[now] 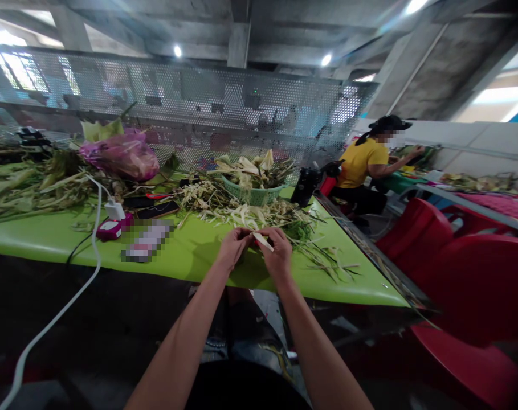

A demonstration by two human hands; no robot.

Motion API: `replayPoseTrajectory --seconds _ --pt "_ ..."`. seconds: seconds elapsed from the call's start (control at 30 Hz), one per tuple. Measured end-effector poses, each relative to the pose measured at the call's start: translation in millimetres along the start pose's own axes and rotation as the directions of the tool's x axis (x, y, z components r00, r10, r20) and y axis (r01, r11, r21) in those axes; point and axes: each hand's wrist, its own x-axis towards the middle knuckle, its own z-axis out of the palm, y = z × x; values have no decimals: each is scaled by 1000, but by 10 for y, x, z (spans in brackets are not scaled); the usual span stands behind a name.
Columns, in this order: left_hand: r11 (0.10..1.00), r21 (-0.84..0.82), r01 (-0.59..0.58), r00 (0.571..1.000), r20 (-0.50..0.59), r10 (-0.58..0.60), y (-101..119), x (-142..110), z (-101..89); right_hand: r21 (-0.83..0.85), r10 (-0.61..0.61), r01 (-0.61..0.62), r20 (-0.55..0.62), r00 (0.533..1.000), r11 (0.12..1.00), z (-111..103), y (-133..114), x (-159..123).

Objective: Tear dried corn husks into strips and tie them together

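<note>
Both hands were over the front edge of the green worktop (173, 269), fingertips nearly meeting. Right hand (279, 251) was curled nearly closed, pinching a pale strip (264, 242) between thumb and fingers; strip sat between the two hands, slanting down toward the right palm. Left hand (233, 250) was curled too, fingertips at the strip's upper end; couldn't tell if it actually gripped it. Small red bit between the fingertips, too small to identify. Main container: green basket (255, 196), straight ahead behind the hands, upright, slotted sides. Contents were pale husks (241, 166) plus darker dry stalks, heaped above the rim and overhanging at the front. Loose scraps (205, 199) lay against its left side and along its front, more trimmings (333, 263) to the right of the hands. Second container: purple plastic bag (130, 155), back left, bulging, pale green leaves showing above it; couldn't make out what was inside. Big pile of leafy stalks (23, 185) left of the bag. Between the bag and the hands: black phone (158, 209), red-handled tool (156, 196) just behind it, white charger (114, 210) on a magenta socket block (113, 228). A person in a yellow shirt (360, 162) sat at another table, right.
</note>
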Motion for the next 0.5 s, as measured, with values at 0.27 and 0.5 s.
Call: replayPoseTrajectory --seconds 0.27,0.5 --pt "988 94 -122 992 -31 126 -49 2 8 -3 -13 14 58 998 1000 34 -11 -2" --pt "997 -81 12 1000 10 -11 6 -22 -44 114 130 -128 -12 991 985 33 26 -17"
